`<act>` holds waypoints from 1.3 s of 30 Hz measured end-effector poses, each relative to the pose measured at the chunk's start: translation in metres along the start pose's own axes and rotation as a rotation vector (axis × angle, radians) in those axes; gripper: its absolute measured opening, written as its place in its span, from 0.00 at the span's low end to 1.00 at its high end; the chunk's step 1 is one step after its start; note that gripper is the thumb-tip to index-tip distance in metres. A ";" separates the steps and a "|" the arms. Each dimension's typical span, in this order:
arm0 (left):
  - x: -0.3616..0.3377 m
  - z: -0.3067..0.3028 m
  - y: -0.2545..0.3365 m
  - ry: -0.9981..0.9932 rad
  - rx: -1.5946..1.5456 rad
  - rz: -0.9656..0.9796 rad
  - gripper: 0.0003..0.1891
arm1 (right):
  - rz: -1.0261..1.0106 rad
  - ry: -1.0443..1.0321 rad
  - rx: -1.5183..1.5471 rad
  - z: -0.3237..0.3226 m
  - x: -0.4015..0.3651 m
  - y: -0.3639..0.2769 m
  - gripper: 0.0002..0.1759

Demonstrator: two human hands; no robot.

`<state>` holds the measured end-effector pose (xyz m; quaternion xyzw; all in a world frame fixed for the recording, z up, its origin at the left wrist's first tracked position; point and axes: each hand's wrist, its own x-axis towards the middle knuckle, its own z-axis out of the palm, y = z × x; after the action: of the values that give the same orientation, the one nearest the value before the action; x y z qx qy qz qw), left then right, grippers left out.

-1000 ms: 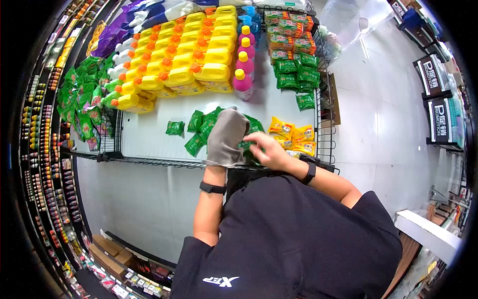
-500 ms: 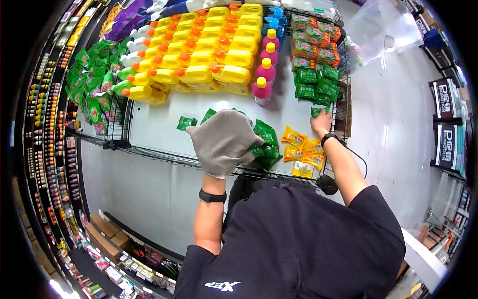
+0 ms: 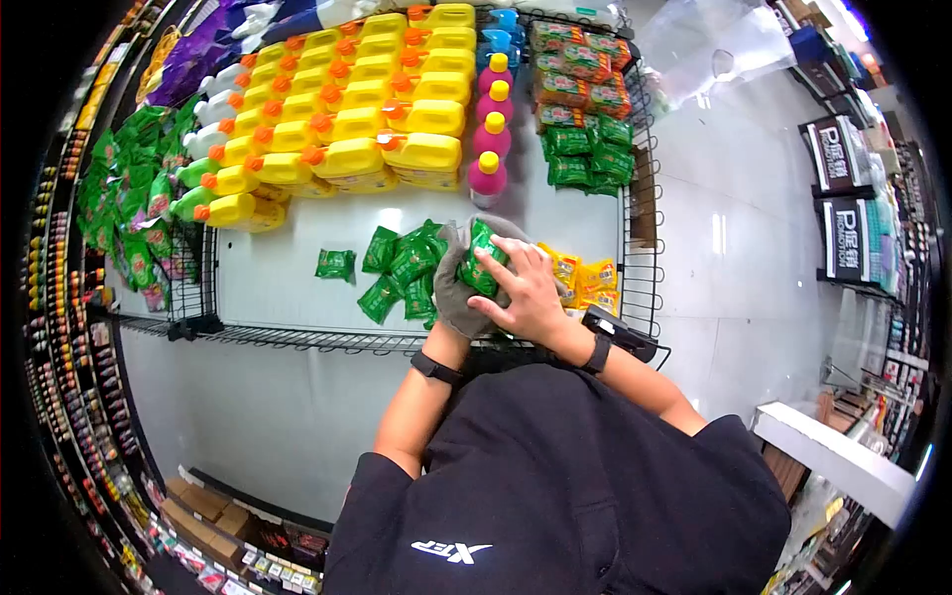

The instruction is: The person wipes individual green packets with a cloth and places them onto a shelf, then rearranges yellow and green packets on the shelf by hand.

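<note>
Right grip is clamped on a green packet, pressed to the grey cloth hiding my left grip (can't tell if it's closed), so a slick wrapper could easily slip into the green pile just left of it, or my wrist could shove the yellow packets right beside it.
</note>
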<state>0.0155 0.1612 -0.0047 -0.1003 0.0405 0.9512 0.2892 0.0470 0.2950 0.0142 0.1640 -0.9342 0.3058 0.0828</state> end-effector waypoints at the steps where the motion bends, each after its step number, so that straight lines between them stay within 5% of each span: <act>1: 0.001 -0.007 -0.001 -0.005 0.085 0.092 0.23 | -0.008 0.004 -0.059 -0.002 0.000 -0.005 0.35; 4: 0.002 -0.036 0.006 -0.035 0.793 0.249 0.20 | -0.010 0.018 -0.126 -0.016 0.001 -0.009 0.28; 6: 0.000 -0.035 0.001 0.020 0.309 0.047 0.18 | 0.038 0.020 0.004 -0.014 -0.004 -0.003 0.23; 7: -0.003 -0.028 0.005 -0.011 0.320 -0.053 0.19 | 0.081 0.006 0.112 -0.010 -0.008 0.003 0.23; 9: -0.003 -0.007 0.002 0.057 0.369 -0.110 0.19 | 0.156 -0.003 0.245 -0.012 -0.013 0.001 0.28; 13: 0.013 -0.042 -0.004 0.097 0.521 -0.029 0.12 | 0.304 0.295 0.465 -0.008 -0.016 -0.017 0.51; 15: 0.014 -0.042 -0.003 -0.097 0.974 0.210 0.10 | 0.339 0.181 0.481 0.002 -0.021 -0.006 0.51; 16: 0.014 -0.061 -0.005 -0.061 1.079 0.301 0.09 | 0.345 -0.022 0.493 -0.002 -0.022 -0.003 0.46; 19: 0.032 -0.107 -0.005 0.100 1.474 0.381 0.11 | 0.628 -0.124 0.801 -0.003 -0.023 -0.010 0.38; 21: 0.039 -0.113 -0.007 0.225 1.812 0.400 0.14 | 0.599 -0.021 0.842 0.004 -0.027 -0.019 0.35; 23: 0.045 -0.138 -0.022 0.179 1.692 0.571 0.17 | 0.496 0.089 0.730 0.019 -0.033 -0.021 0.36; 25: 0.043 -0.142 -0.041 0.058 1.480 0.748 0.19 | 0.580 0.106 1.010 0.032 -0.038 -0.022 0.40; 28: 0.024 -0.094 -0.048 0.071 1.752 0.819 0.17 | 0.702 0.110 1.572 0.028 -0.026 -0.010 0.43; 31: 0.005 -0.039 -0.040 0.094 2.043 0.887 0.15 | 0.709 0.066 1.743 0.018 -0.018 -0.014 0.42; 33: 0.017 -0.032 -0.018 -0.161 2.132 0.941 0.14 | 0.706 0.141 1.585 0.014 -0.016 -0.024 0.39; 34: 0.014 -0.032 -0.012 -0.187 1.950 0.832 0.11 | 0.671 0.170 1.486 0.013 -0.013 -0.028 0.28; 35: 0.012 -0.032 -0.007 -0.211 1.765 0.725 0.09 | 0.731 0.138 1.475 0.012 -0.016 -0.027 0.27; 37: 0.010 -0.030 0.008 -0.286 1.946 0.863 0.06 | 0.845 0.072 1.443 0.010 -0.026 -0.020 0.25; 39: 0.007 -0.036 0.017 -0.291 1.952 0.792 0.06 | 0.866 0.037 1.491 0.020 -0.034 -0.008 0.24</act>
<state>0.0065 0.1459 -0.0405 0.3100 0.7807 0.5361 -0.0836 0.0808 0.2860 -0.0064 -0.2004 -0.4683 0.8464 -0.1551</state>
